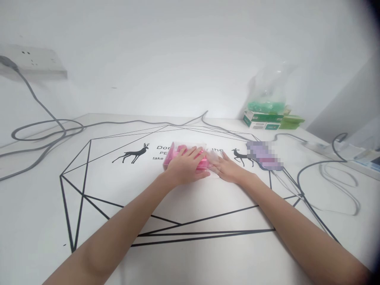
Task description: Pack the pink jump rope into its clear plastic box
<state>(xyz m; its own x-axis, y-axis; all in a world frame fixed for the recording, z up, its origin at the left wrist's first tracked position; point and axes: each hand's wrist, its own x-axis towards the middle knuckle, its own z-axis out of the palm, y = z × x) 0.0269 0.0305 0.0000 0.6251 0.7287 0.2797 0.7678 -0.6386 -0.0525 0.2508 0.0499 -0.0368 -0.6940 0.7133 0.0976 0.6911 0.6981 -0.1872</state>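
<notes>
A grey cable [47,130] curls at the far left of the white table [208,209]. In the middle, the left hand [185,166] lies flat and open on a clear box [173,153] of pink things. The right hand [230,170], open too, touches its right side.

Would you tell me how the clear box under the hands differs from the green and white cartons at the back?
The clear box is see-through and shows pink contents; the green and white cartons are opaque. The clear box lies mid-table with the left hand on top and the right hand at its right side; the cartons sit stacked by the wall, untouched, beside a clear bag. Both rest on the white table.
</notes>
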